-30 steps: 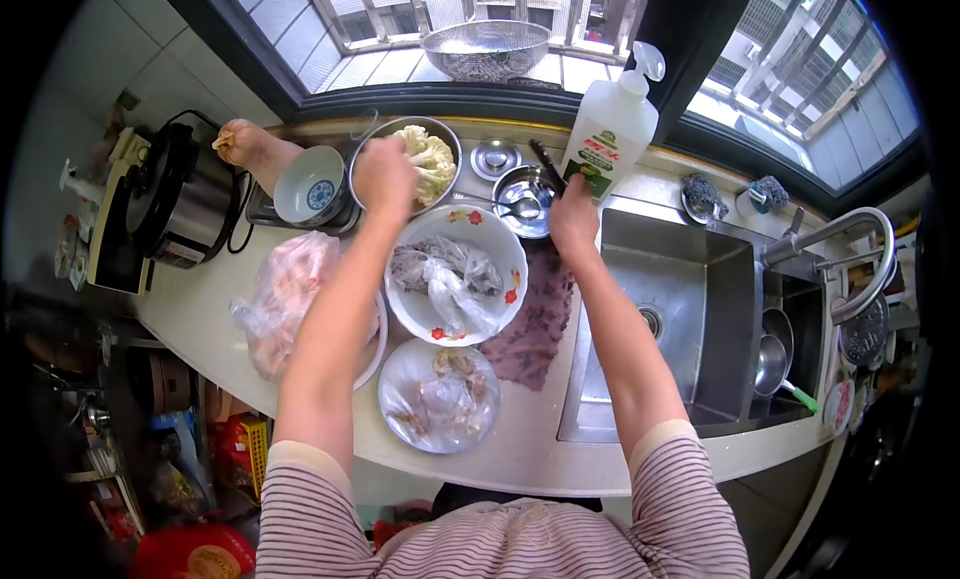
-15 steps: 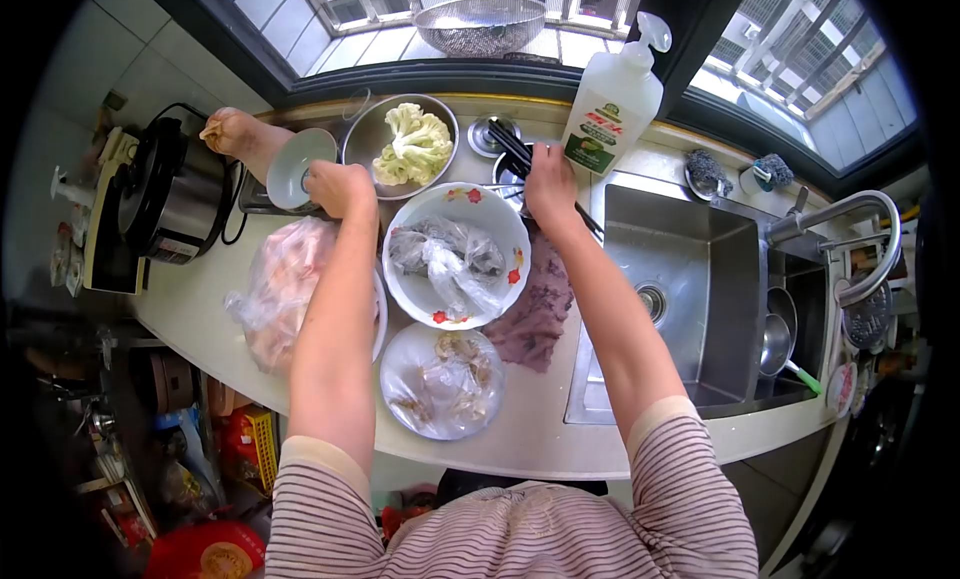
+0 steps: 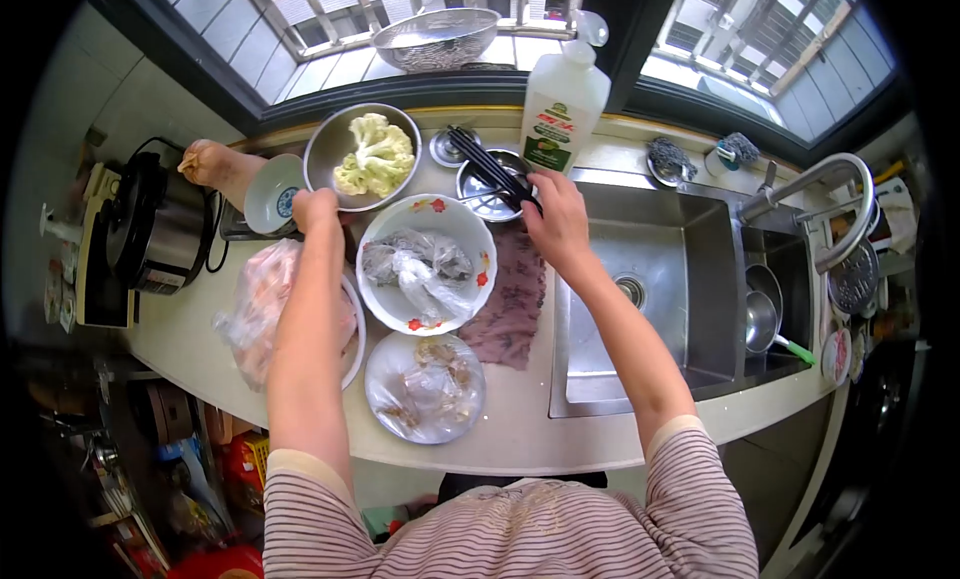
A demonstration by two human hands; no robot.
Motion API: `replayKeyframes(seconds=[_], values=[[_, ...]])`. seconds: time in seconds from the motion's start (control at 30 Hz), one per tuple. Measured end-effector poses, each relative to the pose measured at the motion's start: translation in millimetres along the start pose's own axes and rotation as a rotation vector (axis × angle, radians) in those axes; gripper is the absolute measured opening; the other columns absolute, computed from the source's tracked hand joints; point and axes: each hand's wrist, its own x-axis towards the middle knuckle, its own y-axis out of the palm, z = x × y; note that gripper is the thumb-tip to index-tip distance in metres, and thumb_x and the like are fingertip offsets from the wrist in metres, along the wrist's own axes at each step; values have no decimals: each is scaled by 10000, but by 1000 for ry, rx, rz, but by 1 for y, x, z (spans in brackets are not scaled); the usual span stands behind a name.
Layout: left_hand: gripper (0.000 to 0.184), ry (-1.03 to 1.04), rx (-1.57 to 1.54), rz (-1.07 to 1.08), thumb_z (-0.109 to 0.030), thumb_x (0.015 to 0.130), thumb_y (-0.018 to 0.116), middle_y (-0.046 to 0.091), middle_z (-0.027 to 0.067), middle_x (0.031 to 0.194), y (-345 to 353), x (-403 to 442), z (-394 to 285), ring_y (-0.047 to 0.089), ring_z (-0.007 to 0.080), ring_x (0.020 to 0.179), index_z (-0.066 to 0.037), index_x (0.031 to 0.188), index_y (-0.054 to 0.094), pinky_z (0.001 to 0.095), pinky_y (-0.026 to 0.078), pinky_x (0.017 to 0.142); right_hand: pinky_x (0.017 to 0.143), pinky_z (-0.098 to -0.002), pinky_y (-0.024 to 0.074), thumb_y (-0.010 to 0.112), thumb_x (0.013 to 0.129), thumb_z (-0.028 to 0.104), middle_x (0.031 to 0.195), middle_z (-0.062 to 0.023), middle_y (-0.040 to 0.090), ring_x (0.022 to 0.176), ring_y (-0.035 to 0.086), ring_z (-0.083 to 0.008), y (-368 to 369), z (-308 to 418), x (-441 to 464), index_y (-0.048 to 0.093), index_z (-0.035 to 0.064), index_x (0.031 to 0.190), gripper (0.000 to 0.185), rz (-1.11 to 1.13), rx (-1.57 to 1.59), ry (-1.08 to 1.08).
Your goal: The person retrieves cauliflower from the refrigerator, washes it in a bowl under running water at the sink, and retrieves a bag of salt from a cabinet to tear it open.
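My left hand (image 3: 316, 211) is closed at the right rim of a small pale bowl (image 3: 264, 205) with a blue mark inside. Just right of it stands a steel bowl (image 3: 315, 149) of cauliflower (image 3: 374, 157). My right hand (image 3: 558, 214) grips the lower end of a bundle of black chopsticks (image 3: 490, 165), slanting over a small metal bowl (image 3: 470, 191). Between my arms, a white flower-patterned bowl (image 3: 412, 319) holds knotted plastic bags (image 3: 425, 269). Nearer me, a plate (image 3: 380, 419) carries food under clear plastic (image 3: 430, 384).
A pump bottle (image 3: 563, 104) stands by the window. The steel sink (image 3: 650, 259) with its faucet (image 3: 850, 204) is at right. A patterned cloth (image 3: 512, 304) lies mid-counter. A bag of pinkish food (image 3: 262, 309) and a cooker (image 3: 165, 224) are at left.
My left hand and the pale bowl have come lower and slightly nearer me. My right hand has slid toward the chopsticks' lower end. The whole view has shifted a little.
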Motion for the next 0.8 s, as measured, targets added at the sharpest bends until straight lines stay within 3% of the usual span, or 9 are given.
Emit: replayKeyframes(seconds=[0.1, 0.17, 0.33, 0.4, 0.5, 0.57, 0.67, 0.73, 0.8], values=[[226, 138, -213, 84, -21, 684, 473, 597, 95, 780, -9, 10, -4, 583, 208, 561, -39, 885, 575, 323, 458, 393, 787, -402, 416, 631, 682, 55, 1022, -126, 572, 950, 536, -310, -23, -20, -30, 570, 40, 982, 306, -19, -22, 24], [211, 263, -334, 228, -43, 683, 521, 594, 66, 763, -23, -7, -23, 584, 187, 565, -59, 886, 577, 317, 474, 406, 775, -398, 422, 629, 700, 67, 1025, -118, 576, 949, 540, -302, -53, -40, -54, 577, 51, 963, 269, -20, -23, 90], [280, 309, -166, 401, 9, 691, 520, 603, 70, 792, -42, -28, -61, 602, 183, 590, -17, 968, 558, 308, 522, 464, 794, -363, 450, 635, 763, 125, 962, -131, 599, 919, 572, -293, -140, -106, -104, 607, 34, 935, 196, -180, 9, 483], [284, 291, -168, 526, 33, 693, 512, 603, 66, 795, -52, -91, -77, 590, 159, 578, -10, 969, 562, 277, 512, 475, 767, -349, 465, 617, 789, 156, 929, -149, 613, 872, 592, -299, -182, -147, -112, 612, 13, 945, 211, -314, 9, 615], [291, 298, -125, 683, 38, 681, 522, 609, 60, 813, -44, -182, -75, 582, 128, 626, 9, 966, 574, 256, 505, 531, 796, -385, 453, 526, 848, 249, 999, -185, 619, 942, 587, -332, -236, -243, -115, 597, 11, 1000, 291, -530, -114, 709], [321, 305, -85, 778, 38, 672, 530, 616, 55, 835, -29, -238, -64, 582, 118, 671, 18, 988, 579, 242, 497, 592, 809, -382, 452, 510, 865, 272, 980, -191, 630, 940, 594, -333, -263, -291, -101, 587, 26, 1062, 324, -567, 56, 910], [379, 211, -15, 943, 33, 651, 554, 627, 47, 866, 13, -310, -24, 581, 110, 723, 19, 1029, 583, 215, 469, 673, 803, -370, 458, 526, 859, 262, 965, -174, 640, 921, 607, -312, -294, -333, -90, 618, 25, 1012, 297, -578, -48, 791], [368, 162, -66, 1048, 27, 643, 572, 624, 39, 846, 50, -372, -3, 578, 103, 725, 16, 1011, 584, 217, 463, 663, 806, -370, 459, 534, 853, 253, 955, -166, 644, 909, 611, -303, -307, -355, -98, 632, 23, 976, 279, -509, 80, 864], [339, 79, -67, 1074, 6, 632, 578, 611, 34, 811, 91, -426, 20, 549, 89, 659, 5, 970, 589, 199, 440, 563, 815, -370, 457, 562, 826, 267, 956, -162, 642, 913, 607, -302, -332, -379, -112, 607, 25, 1034, 322, -534, 46, 887]])
